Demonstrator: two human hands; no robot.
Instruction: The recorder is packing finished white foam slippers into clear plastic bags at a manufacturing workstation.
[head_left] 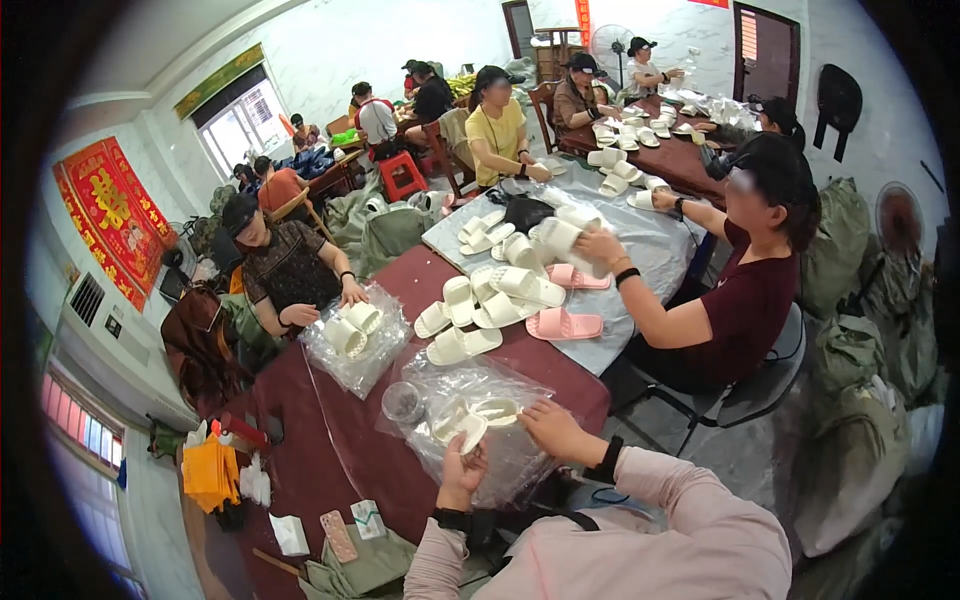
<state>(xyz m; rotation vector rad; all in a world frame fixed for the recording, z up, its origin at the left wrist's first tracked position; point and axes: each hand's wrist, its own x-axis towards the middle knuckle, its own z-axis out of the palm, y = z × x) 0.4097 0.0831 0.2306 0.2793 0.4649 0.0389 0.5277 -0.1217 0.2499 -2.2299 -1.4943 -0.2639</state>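
Note:
My left hand (464,470) grips a cream slipper (462,425) by its near end, over clear plastic bags (520,470) at the table's front edge. A second cream slipper (496,410) lies beside it, and the fingers of my right hand (555,430) close on its right end. Just left of the pair stands a clear round roll of tape (403,402). Beyond my hands, more cream slippers (463,345) are heaped with pink slippers (565,323). My right fingertips are partly hidden.
A co-worker at the left handles cream slippers (345,338) on plastic; a person at the right lifts slippers (556,235). A phone (339,536), an orange bag (211,472) and a red cylinder (243,430) lie left on the dark red table (330,440). Sacks (850,470) stand right.

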